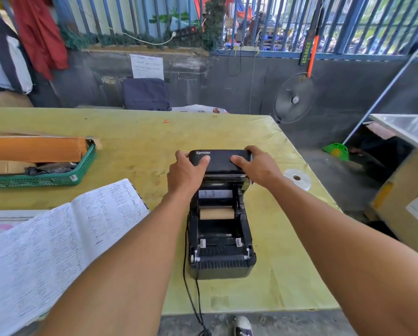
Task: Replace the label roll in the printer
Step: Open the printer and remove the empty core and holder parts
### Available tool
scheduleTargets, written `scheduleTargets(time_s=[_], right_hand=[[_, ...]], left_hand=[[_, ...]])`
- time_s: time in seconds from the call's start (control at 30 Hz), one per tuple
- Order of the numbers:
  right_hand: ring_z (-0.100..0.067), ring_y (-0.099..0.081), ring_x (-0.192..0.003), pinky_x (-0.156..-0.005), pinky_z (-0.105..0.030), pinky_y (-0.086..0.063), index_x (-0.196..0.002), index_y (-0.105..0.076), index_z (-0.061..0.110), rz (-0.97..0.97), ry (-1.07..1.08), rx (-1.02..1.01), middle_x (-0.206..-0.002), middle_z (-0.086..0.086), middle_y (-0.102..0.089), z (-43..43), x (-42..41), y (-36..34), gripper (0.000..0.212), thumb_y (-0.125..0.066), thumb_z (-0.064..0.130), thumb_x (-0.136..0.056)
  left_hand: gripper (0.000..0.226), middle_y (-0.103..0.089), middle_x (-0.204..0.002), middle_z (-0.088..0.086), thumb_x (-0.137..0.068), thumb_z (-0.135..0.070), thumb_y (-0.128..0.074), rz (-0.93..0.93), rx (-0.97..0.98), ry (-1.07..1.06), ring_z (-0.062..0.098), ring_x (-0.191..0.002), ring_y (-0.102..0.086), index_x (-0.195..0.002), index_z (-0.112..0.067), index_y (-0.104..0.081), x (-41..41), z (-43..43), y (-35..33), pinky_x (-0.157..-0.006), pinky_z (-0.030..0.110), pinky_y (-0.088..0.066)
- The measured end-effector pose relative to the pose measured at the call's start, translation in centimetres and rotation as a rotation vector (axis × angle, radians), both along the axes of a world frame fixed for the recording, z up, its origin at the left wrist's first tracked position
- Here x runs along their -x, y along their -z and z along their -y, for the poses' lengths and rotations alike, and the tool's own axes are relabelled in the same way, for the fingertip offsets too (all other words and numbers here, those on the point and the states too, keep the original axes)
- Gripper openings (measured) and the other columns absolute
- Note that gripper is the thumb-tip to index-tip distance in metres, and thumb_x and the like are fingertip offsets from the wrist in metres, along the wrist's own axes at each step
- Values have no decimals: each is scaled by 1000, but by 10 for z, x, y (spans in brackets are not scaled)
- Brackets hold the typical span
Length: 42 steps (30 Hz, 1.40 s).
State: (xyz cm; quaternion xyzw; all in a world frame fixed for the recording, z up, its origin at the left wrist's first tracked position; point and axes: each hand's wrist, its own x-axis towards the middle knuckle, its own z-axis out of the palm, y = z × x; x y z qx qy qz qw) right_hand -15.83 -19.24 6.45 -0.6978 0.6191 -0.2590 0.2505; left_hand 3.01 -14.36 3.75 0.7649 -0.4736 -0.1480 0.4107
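Grip: left hand (186, 170) and right hand (257, 166) clasped on raised printer lid (220, 160)
Inside printer (221, 238): one bare cardboard core (216, 212)
Desk (135, 141): one white label roll (297, 178)

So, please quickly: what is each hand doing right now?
Left hand: closed on the left end of the printer lid.
Right hand: closed on the lid's right end.

Bright daylight through rear fence bars (288, 23), overexposed there; soft shadows; wide-angle edge bending; slight overall softness.
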Motion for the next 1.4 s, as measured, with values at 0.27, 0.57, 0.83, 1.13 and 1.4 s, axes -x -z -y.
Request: scheduleTargets(time_s=[0.27, 0.57, 0.83, 1.13, 1.4], right_hand=[[-30, -60, -102, -85, -42, -52, -133, -51, 16, -9, -44, -24, -124, -10, -62, 54, -14, -8, 63, -51, 62, -91], [-30, -57, -98, -75, -36, -43, -131, -51, 12, -57, -58, -30, -119, -12, -63, 70, -17, -6, 65, -45, 63, -92], [-34, -58, -104, -84, -42, -45, -122, -51, 6, 60, -9, -44, -117, -16, -62, 31, -10, 5, 55, -35, 53, -100], [-38, -47, -129, -96, -40, -40, -145, -35, 4, 3, 40, -104, -143, -21, -50, -15, 15, 39, 53, -43, 33, -102], [-33, -60, -112, -85, -32, -46, -135, -55, 11, -248, -178, -238, -124, -15, -65, -38, 24, 92, 45, -64, 16, -92]], left_hand=[[41, -61, -93, 5, -86, -54, -47, -92, -52, -76, 20, -67, -54, -106, -19, -40, 1, 55, -6, -47, 27, -32], [60, -51, -120, 15, -91, -59, -41, -97, -100, -137, 34, -101, -56, -130, -14, -42, 8, 67, -6, -67, 37, -41], [62, -65, -109, 12, -90, -62, -41, -46, -118, -58, 30, -88, -59, -113, -7, -60, -3, 51, -11, -63, 35, -40], [37, -61, -123, 18, -100, -24, -42, 76, -297, 118, 33, -94, -57, -129, -4, -53, -13, -6, 16, -73, 35, -45], [56, -61, -129, 15, -86, -5, -66, 102, -470, 300, 33, -114, -59, -140, -15, -51, -18, -42, 75, -98, 37, -48]])
